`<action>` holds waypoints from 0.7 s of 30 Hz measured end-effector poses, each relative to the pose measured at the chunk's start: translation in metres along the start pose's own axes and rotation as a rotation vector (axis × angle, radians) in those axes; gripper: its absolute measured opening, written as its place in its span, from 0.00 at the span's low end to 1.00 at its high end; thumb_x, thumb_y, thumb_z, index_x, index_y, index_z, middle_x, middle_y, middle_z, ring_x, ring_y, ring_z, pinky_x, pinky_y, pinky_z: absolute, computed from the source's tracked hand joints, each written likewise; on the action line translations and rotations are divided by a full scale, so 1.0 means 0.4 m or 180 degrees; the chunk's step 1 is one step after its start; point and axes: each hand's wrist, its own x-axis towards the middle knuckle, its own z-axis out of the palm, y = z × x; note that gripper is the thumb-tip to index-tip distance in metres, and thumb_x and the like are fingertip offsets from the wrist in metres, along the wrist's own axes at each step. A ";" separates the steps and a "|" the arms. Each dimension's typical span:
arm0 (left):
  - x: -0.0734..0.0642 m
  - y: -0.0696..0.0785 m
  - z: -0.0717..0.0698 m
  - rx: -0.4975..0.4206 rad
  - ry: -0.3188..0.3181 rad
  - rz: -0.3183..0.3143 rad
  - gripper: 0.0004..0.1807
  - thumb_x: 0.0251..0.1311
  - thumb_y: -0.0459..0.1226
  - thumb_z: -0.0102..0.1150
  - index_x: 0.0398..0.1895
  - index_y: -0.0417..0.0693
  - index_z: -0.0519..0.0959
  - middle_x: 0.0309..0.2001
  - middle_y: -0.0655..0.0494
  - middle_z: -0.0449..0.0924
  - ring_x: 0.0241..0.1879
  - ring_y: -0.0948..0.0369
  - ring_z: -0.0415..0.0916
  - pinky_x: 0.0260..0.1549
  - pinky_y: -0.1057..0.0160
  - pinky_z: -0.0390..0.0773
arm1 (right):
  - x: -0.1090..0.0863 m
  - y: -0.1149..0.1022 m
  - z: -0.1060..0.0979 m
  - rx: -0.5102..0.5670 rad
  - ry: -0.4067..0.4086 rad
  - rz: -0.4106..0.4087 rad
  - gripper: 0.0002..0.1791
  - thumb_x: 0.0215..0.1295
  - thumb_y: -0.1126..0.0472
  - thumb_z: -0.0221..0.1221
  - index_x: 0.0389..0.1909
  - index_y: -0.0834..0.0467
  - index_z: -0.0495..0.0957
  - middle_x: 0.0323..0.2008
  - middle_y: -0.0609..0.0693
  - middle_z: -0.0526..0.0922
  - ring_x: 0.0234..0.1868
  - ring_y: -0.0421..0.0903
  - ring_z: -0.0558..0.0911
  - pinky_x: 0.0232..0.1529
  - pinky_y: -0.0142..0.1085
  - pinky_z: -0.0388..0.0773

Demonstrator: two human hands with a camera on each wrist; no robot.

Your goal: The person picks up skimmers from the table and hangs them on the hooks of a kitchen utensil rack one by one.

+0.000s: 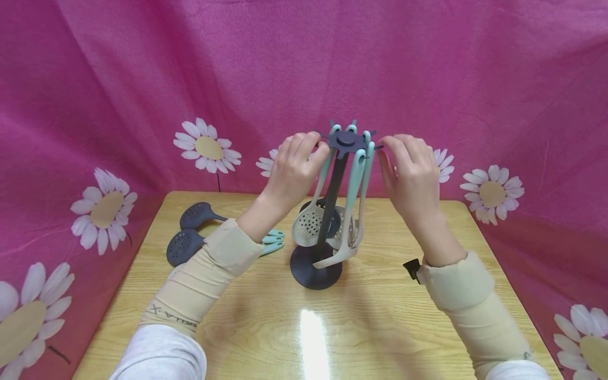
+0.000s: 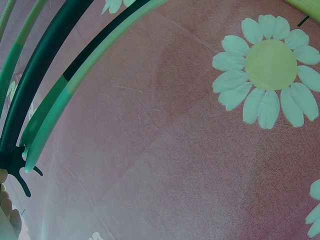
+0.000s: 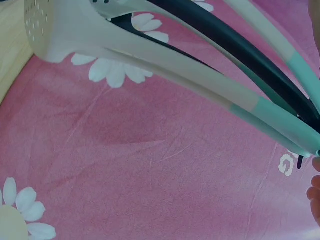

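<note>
In the head view a dark utensil stand [image 1: 345, 140] rises from a round base on the table. My left hand [image 1: 295, 166] pinches a hook at the left of its top. On the opposite side my right hand [image 1: 412, 169] pinches another hook. Several utensils with mint handles hang between the hands, among them a pale ladle [image 1: 344, 253] at the front and a pale skimmer [image 1: 309, 226]. The left wrist view shows the dark pole [image 2: 42, 65] and hanging handles; fingertips barely enter at the edge. In the right wrist view, a pale utensil [image 3: 190, 70] crosses near my fingertips.
Two dark perforated turners [image 1: 185, 246] lie at the table's left, partly behind my left forearm, with three mint handle ends [image 1: 273, 239] beyond it. The wooden table [image 1: 266, 327] meets a pink flowered cloth [image 1: 427, 63] at the back and sides.
</note>
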 end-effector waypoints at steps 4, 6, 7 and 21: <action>0.002 0.002 -0.001 -0.0002 0.0014 0.0012 0.04 0.59 0.25 0.48 0.29 0.37 0.72 0.33 0.45 0.72 0.31 0.52 0.68 0.31 0.60 0.70 | 0.009 0.004 -0.004 -0.0065 -0.0043 -0.0160 0.04 0.59 0.71 0.56 0.34 0.67 0.76 0.32 0.59 0.78 0.33 0.58 0.75 0.31 0.47 0.68; 0.003 0.003 -0.002 0.0006 0.0021 0.0019 0.05 0.58 0.24 0.47 0.28 0.37 0.72 0.33 0.45 0.72 0.31 0.52 0.68 0.31 0.60 0.71 | 0.015 0.004 -0.006 -0.0104 -0.0067 -0.0259 0.03 0.59 0.71 0.55 0.33 0.67 0.76 0.30 0.58 0.77 0.32 0.57 0.75 0.30 0.47 0.68; 0.003 0.003 -0.001 0.0013 0.0022 0.0015 0.04 0.58 0.24 0.47 0.28 0.37 0.72 0.33 0.45 0.72 0.31 0.52 0.68 0.31 0.60 0.70 | 0.018 0.004 -0.007 -0.0117 -0.0080 -0.0304 0.03 0.59 0.71 0.55 0.32 0.67 0.76 0.29 0.58 0.77 0.31 0.57 0.74 0.29 0.47 0.67; 0.003 0.004 -0.001 0.0071 0.0018 0.0005 0.04 0.58 0.25 0.48 0.28 0.37 0.72 0.34 0.45 0.72 0.31 0.51 0.68 0.31 0.60 0.71 | 0.039 0.008 -0.033 -0.0154 -0.0444 -0.0696 0.03 0.56 0.74 0.55 0.28 0.66 0.76 0.26 0.57 0.75 0.27 0.57 0.71 0.28 0.47 0.67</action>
